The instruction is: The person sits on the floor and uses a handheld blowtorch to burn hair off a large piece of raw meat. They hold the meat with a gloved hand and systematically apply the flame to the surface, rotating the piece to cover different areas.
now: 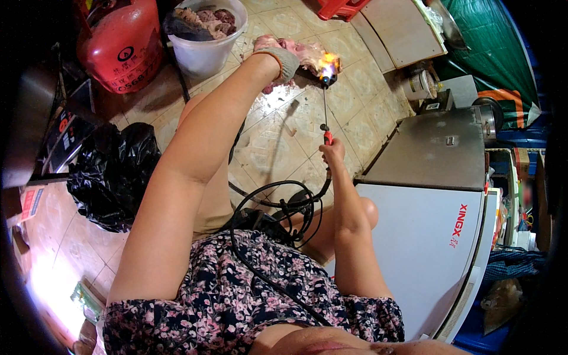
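My left hand (284, 64), in a grey knitted glove, rests on a piece of raw meat (306, 53) lying on the tiled floor; its fingers are partly hidden. In my bare right hand (333, 151) is the red handle of a gas torch (326, 108). The torch's long metal tube points away from me, and its burner sends an orange and blue flame (329, 64) onto the right end of the meat, which looks browned and dark there. A black hose (266, 204) runs from the handle and loops above my lap.
A white plastic bucket (199, 53) holding more meat stands at the upper left, beside a red gas cylinder (128, 49). Black plastic bags (115, 177) lie left of my legs. On the right are a white chest freezer (412, 248) and a metal-topped cabinet (435, 142).
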`<control>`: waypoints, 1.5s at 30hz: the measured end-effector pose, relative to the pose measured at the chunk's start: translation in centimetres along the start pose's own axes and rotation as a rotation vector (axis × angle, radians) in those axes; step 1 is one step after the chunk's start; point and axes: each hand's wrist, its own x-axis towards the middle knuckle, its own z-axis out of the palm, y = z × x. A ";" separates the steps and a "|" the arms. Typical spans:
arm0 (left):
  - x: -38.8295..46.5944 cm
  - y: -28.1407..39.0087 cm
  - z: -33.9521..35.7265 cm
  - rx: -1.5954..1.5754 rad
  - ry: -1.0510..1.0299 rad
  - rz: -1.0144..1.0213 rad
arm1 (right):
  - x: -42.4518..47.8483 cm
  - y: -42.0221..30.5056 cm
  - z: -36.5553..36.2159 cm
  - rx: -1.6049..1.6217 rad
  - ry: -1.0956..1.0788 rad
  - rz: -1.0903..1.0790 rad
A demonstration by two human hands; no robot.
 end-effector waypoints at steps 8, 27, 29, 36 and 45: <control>4.2 -3.2 2.9 0.096 0.045 0.041 | 0.0 -0.6 -0.1 -0.020 -0.003 -0.003; 2.6 -1.5 2.1 0.044 0.104 0.037 | -0.1 0.1 -0.5 -0.016 0.056 0.034; 2.5 -1.3 1.9 0.023 0.084 0.036 | 0.1 0.4 -0.6 -0.011 0.051 0.028; 1.9 -1.2 1.7 0.147 0.082 0.052 | 0.2 0.5 -0.6 -0.013 0.067 0.026; 2.7 -1.5 2.2 0.092 0.127 0.032 | 0.0 0.2 -0.8 -0.013 0.068 0.024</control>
